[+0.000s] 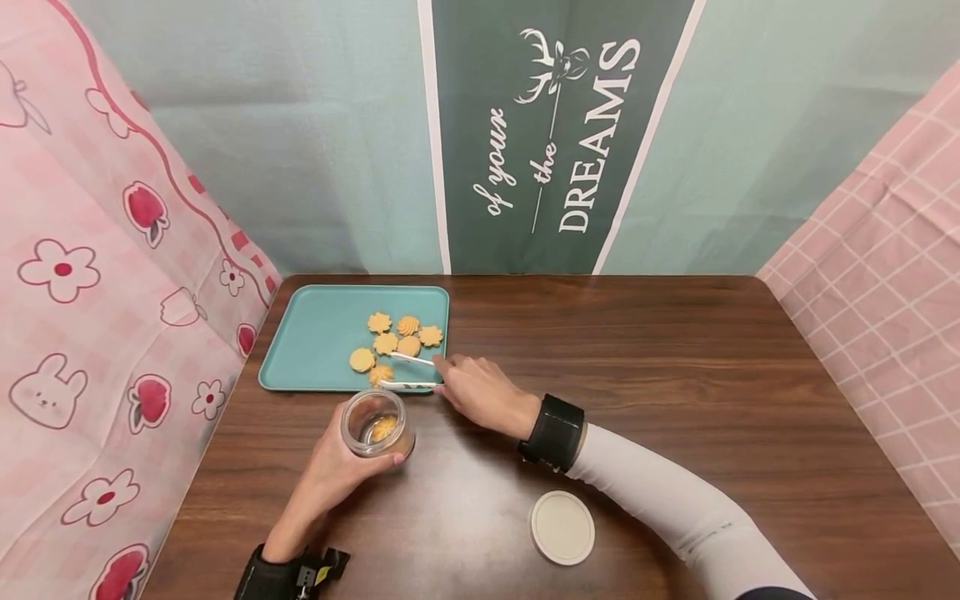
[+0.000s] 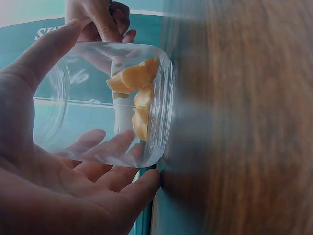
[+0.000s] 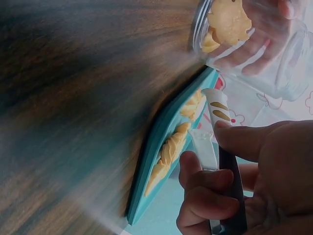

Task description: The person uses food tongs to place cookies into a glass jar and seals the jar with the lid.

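My left hand (image 1: 330, 471) holds a clear jar (image 1: 407, 440) just in front of the tray, thumb on one side and fingers round the other. A few golden cookies (image 2: 139, 76) lie at the bottom of the jar. With my right hand (image 1: 487, 396) I grip a pair of tongs (image 1: 411, 385), white at the tips and dark at the handle (image 3: 232, 196). The tong arms are spread apart over the tray's near right corner, beside a swirled cookie (image 1: 381, 374). More cookies (image 1: 386, 343), several of them flower-shaped, sit on the right part of the teal tray (image 1: 315, 333).
A round cream lid (image 1: 562, 527) lies on the brown wooden table (image 1: 637, 350), below my right forearm. Pink patterned cloth (image 1: 97, 333) hangs on the left, pink checked cloth (image 1: 892, 275) on the right. A green printed curtain (image 1: 510, 242) stands behind the table.
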Available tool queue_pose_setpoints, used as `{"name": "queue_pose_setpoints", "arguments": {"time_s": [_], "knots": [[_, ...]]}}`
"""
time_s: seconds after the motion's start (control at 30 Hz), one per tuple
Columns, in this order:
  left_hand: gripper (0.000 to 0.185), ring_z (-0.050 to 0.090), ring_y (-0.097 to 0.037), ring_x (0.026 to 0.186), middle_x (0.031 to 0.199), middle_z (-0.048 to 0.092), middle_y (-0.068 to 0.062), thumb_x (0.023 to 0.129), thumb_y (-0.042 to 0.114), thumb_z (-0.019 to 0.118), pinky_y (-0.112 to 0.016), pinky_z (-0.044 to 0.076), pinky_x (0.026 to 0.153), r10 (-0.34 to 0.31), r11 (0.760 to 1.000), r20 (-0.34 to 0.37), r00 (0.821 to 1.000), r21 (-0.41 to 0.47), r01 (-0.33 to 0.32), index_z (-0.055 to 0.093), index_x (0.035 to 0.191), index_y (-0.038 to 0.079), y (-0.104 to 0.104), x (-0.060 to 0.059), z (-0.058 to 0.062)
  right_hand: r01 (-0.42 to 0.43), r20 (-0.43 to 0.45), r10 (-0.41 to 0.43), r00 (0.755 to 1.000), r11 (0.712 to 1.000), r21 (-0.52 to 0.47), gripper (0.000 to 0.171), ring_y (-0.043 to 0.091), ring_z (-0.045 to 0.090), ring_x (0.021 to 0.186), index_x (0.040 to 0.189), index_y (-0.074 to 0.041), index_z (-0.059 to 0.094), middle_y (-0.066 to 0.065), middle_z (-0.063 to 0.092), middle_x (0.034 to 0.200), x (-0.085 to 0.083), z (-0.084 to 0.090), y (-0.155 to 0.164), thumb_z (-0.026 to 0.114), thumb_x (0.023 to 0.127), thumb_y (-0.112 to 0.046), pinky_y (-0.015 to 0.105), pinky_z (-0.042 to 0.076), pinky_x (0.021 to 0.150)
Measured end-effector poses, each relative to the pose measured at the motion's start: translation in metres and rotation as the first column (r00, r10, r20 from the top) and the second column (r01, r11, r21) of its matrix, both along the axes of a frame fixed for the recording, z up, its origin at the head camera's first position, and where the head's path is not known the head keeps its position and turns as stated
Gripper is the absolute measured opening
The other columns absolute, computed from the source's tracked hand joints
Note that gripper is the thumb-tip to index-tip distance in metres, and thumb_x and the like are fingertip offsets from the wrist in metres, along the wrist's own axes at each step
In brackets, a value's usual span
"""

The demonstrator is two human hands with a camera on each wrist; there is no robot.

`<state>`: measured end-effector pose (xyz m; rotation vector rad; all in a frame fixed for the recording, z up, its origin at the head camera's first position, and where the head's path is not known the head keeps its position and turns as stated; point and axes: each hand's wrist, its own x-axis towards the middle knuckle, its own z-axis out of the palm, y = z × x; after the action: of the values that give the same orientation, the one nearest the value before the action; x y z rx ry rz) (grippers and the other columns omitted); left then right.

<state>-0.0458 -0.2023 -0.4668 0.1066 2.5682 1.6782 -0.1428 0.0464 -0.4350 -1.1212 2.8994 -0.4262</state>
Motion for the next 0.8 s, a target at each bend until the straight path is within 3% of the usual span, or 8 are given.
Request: {"name": "queue_pose_setpoints", "arguments": {"time_s": [0.3,0.8], "knots": [[0.093,0.057,-0.03,0.138,0.143,0.064,-0.014,0.072,0.02,0.101,-0.042,0.04,0.116,0.005,1.0,-0.021,1.0,-0.025,-0.005,0.046,0.145,0.005,0.0,0.0,-0.002,0.01,0.011,-0.01,1.0,1.0,0.016,0.043,0.029,0.07,0.076,0.139,0.001,0.058,0.012,0.068,0.093,-0.001,-0.003,-0.006,0.066,0.107,-0.026,0.041,0.059,0.062],[0.092,0.057,-0.029,0.136,0.142,0.065,-0.014,0.072,0.018,0.1,-0.031,0.041,0.114,0.006,1.0,-0.019,1.0,-0.014,-0.007,0.046,0.145,0.004,0.001,0.0,-0.003,0.001,0.047,-0.003,0.999,0.999,0.039,0.034,0.024,0.065,0.071,0.133,-0.001,0.06,0.01,0.066,0.088,-0.003,-0.003,-0.016,0.063,0.109,-0.025,0.036,0.055,0.056]]}}
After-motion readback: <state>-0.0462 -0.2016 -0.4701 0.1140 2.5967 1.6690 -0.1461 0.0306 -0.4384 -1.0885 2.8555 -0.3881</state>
